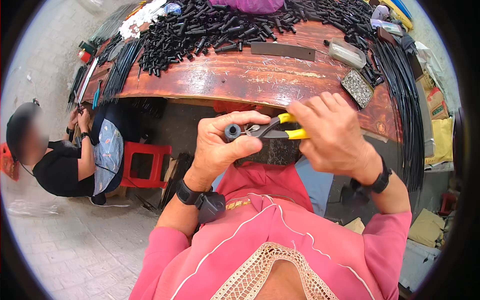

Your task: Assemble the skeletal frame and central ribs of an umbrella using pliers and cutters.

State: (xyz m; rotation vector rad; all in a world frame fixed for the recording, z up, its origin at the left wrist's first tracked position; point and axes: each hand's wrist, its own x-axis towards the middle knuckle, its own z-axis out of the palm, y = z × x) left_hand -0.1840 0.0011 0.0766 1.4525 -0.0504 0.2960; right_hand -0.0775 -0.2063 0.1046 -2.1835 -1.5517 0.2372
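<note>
Thumb and fingers of my left hand (220,137) are closed round a small black tube (232,132), its round open end showing. In my right hand (332,135) is a pair of pliers (272,131) with yellow grips and dark jaws. The jaws point left and meet the tube's side between my left thumb and forefinger, where a thin bit of metal shows. Both hands are raised in front of my lap, just off the near edge of the wooden table (200,82).
A heap of black tubes (215,30) covers the table's far side. A tin of small metal pieces (357,88), a clear plastic box (346,53) and long black rods (400,100) lie at the right. Left, a person (65,160) works beside a red stool (145,162).
</note>
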